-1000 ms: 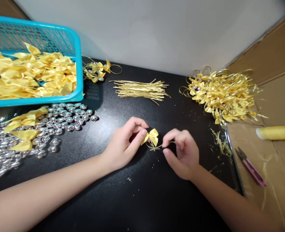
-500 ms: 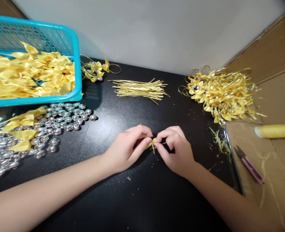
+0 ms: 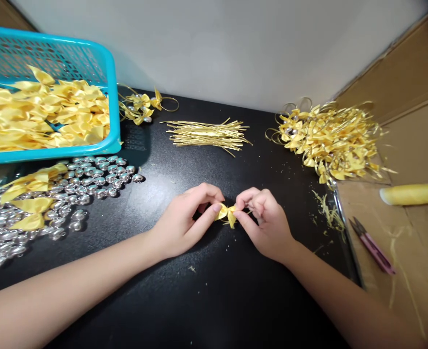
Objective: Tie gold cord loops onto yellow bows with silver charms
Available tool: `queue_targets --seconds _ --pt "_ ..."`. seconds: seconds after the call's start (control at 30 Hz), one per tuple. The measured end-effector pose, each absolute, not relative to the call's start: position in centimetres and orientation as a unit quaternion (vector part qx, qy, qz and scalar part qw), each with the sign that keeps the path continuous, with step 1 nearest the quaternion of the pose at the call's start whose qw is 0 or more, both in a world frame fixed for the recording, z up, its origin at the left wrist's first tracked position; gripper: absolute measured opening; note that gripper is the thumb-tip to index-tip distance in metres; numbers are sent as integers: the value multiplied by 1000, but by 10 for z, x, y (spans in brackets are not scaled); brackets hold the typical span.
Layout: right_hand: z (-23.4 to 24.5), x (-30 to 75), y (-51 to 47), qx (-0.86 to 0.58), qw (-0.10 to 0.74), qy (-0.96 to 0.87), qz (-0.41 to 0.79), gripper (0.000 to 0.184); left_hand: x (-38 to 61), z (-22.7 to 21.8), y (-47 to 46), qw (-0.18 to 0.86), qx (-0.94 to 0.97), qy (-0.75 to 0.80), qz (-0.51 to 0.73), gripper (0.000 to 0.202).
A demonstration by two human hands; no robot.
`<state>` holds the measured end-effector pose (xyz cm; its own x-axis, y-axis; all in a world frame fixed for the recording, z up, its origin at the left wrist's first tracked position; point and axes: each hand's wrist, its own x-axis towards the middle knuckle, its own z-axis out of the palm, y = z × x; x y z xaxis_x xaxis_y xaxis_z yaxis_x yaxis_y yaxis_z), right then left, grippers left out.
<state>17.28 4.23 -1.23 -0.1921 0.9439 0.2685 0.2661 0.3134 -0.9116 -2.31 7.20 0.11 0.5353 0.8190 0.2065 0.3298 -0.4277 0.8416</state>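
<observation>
A small yellow ribbon bow [image 3: 227, 214] with a thin gold wire tie is pinched between both hands above the black tabletop [image 3: 206, 291]. My left hand [image 3: 184, 220] grips its left side with thumb and forefinger closed. My right hand [image 3: 266, 223] pinches its right side, fingers curled tight against the bow. The two hands almost touch. Most of the wire is hidden by the fingers.
A turquoise basket [image 3: 114, 104] of yellow bows sits at the back left, silver beads [image 3: 90, 182] spread below it. A bundle of gold wire ties [image 3: 206, 133] lies at the back middle, a heap of finished bows [image 3: 332, 138] at the back right. Pink snips [image 3: 372, 245] and a yellow spool [image 3: 412, 194] lie on cardboard at right.
My right hand moved left from the wire end and closed in on the bow. The hands now sit close together, and the bow shows a little more than half a second ago.
</observation>
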Motion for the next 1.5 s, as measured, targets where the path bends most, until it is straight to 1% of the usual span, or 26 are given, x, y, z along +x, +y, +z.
queue_targets --seconds 0.13,0.33,0.47,0.7,0.97,1.23,1.37,1.5 --pt "-15 174 43 -435 467 -652 410 35 -24 1 75 356 814 344 304 7" --pt "-14 173 42 -427 474 -666 388 35 -23 3 76 358 810 361 291 6" --pt "-13 172 42 -433 472 -672 371 35 -24 4 77 397 795 368 274 8" --pt "-14 172 42 -433 477 -667 375 36 -24 7 77 463 754 394 250 14" --pt "-15 171 42 -428 482 -653 398 35 -24 6 77 526 708 383 273 14" --pt "-14 170 41 -441 478 -655 386 34 -24 5 77 609 644 366 283 17" --pt "-15 170 41 -436 485 -646 398 34 -24 4 77 614 637 365 290 18" --pt "-14 170 41 -431 494 -635 408 34 -24 5 78 576 661 384 290 17"
